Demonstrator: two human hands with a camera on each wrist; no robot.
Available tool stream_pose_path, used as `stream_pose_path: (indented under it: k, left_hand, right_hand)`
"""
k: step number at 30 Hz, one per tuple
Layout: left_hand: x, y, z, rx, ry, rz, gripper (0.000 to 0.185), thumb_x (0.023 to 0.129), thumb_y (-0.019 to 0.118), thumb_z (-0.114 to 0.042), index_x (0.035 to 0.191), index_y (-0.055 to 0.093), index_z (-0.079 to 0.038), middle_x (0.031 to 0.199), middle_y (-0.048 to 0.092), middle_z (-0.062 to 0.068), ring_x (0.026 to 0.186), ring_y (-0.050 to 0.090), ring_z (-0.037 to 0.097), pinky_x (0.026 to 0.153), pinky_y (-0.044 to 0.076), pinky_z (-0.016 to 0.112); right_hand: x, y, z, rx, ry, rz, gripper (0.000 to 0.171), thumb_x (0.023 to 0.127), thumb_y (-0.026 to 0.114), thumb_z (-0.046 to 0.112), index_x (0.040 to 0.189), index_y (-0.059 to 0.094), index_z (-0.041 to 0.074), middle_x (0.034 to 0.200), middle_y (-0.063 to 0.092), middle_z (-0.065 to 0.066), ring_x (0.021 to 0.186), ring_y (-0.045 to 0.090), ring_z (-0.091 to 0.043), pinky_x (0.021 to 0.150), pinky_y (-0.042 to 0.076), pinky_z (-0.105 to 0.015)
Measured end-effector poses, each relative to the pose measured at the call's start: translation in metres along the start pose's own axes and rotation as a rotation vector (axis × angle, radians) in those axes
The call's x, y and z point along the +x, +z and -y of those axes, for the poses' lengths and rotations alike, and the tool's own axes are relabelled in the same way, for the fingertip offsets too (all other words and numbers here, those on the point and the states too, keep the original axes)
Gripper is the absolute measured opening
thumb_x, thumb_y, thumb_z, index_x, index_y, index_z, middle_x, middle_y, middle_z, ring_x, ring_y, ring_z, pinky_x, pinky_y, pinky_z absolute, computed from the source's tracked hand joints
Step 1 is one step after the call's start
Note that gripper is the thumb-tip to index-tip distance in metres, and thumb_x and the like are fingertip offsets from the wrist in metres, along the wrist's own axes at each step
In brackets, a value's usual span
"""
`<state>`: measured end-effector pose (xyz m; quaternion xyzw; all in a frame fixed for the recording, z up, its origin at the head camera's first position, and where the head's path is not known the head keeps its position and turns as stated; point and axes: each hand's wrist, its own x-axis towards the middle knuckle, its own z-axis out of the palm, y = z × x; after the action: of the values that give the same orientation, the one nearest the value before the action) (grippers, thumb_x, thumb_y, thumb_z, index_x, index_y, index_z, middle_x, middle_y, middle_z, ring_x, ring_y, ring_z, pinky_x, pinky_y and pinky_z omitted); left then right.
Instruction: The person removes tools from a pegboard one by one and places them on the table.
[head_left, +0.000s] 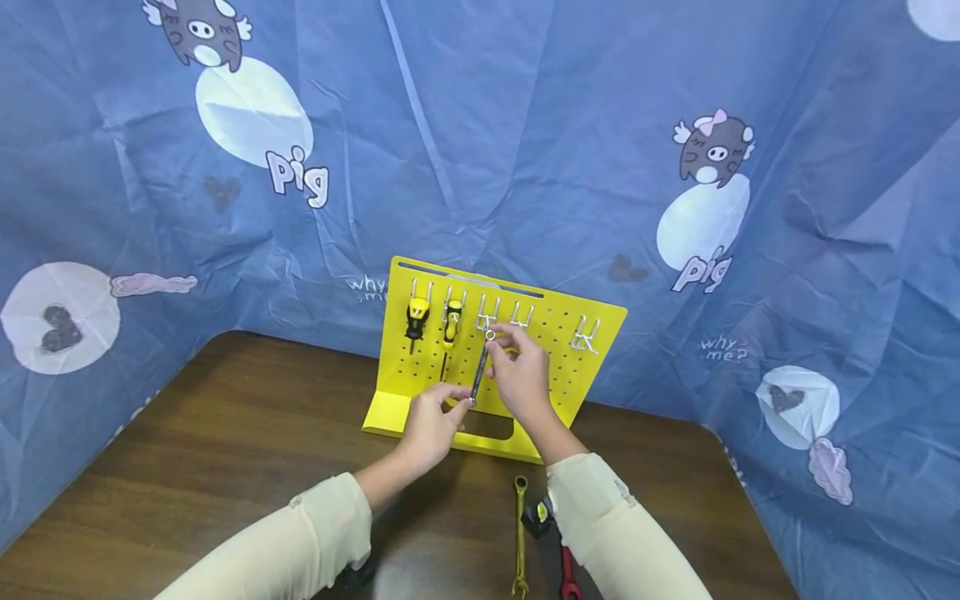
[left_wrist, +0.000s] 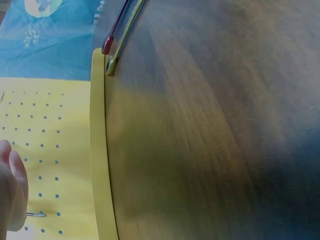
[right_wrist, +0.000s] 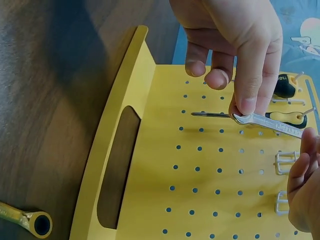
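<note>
Just below frame centre, the wrench [head_left: 481, 371] is pinched by left hand [head_left: 431, 425] and right hand [head_left: 522, 377]; hanging is apparently being prepared, and alignment with a hook [head_left: 487, 319] is likely required.

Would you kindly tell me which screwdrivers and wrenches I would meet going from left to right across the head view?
Shorter hanging screwdriver, longer hanging screwdriver, silver wrench held by the left hand and right hand, yellow wrench on the table, red wrench.
</note>
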<state>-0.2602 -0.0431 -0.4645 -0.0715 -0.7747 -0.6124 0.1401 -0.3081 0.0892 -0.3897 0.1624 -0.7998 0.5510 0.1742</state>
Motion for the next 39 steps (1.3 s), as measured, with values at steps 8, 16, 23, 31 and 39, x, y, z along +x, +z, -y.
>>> stream_pose_path:
  k: [8, 16, 23, 31, 39]
  left_hand:
    - [-0.015, -0.003, -0.005, 0.004, 0.028, 0.027, 0.014, 0.094, 0.07, -0.003, 0.107, 0.074, -0.002, 0.099, 0.069, 0.007, 0.064, 0.065, 0.017, 0.056, 0.055, 0.026]
    - [-0.046, -0.001, 0.002, 0.027, -0.005, 0.107, 0.014, 0.093, 0.071, -0.002, 0.107, 0.074, -0.003, 0.093, 0.069, 0.004, 0.059, 0.061, 0.013, 0.049, 0.049, 0.025]
    - [-0.053, 0.005, -0.004, -0.028, -0.026, 0.204, 0.015, 0.089, 0.07, 0.004, 0.104, 0.072, 0.004, 0.082, 0.07, 0.006, 0.057, 0.062, 0.017, 0.053, 0.052, 0.026]
    - [-0.041, 0.008, -0.03, -0.023, -0.115, 0.281, 0.015, 0.088, 0.073, 0.0, 0.102, 0.072, 0.002, 0.081, 0.072, 0.005, 0.059, 0.065, 0.021, 0.054, 0.054, 0.029]
    - [-0.072, 0.022, -0.018, 0.015, -0.245, 0.468, 0.017, 0.086, 0.074, -0.001, 0.102, 0.072, 0.004, 0.08, 0.073, 0.011, 0.058, 0.065, 0.026, 0.047, 0.048, 0.026]
  right_hand:
    - [-0.011, -0.009, 0.005, 0.001, 0.0, 0.023, 0.021, 0.094, 0.068, 0.0, 0.115, 0.069, 0.0, 0.089, 0.069, -0.011, 0.057, 0.064, -0.023, 0.054, 0.057, -0.029]
    - [-0.042, -0.018, -0.001, -0.01, 0.091, 0.082, 0.017, 0.094, 0.069, 0.003, 0.111, 0.071, 0.007, 0.086, 0.069, -0.008, 0.058, 0.064, -0.025, 0.052, 0.054, -0.028]
    - [-0.042, -0.028, -0.006, -0.041, 0.181, 0.196, 0.019, 0.092, 0.068, 0.004, 0.11, 0.072, 0.006, 0.083, 0.072, -0.008, 0.06, 0.064, -0.032, 0.047, 0.046, -0.026]
    - [-0.021, -0.049, -0.009, 0.005, 0.276, 0.276, 0.021, 0.09, 0.069, 0.007, 0.11, 0.072, 0.001, 0.082, 0.073, -0.011, 0.058, 0.056, -0.015, 0.052, 0.044, -0.024]
    - [-0.065, -0.057, -0.041, 0.042, 0.427, 0.358, 0.019, 0.087, 0.071, 0.003, 0.105, 0.073, 0.001, 0.081, 0.069, -0.025, 0.053, 0.049, -0.014, 0.053, 0.043, -0.025]
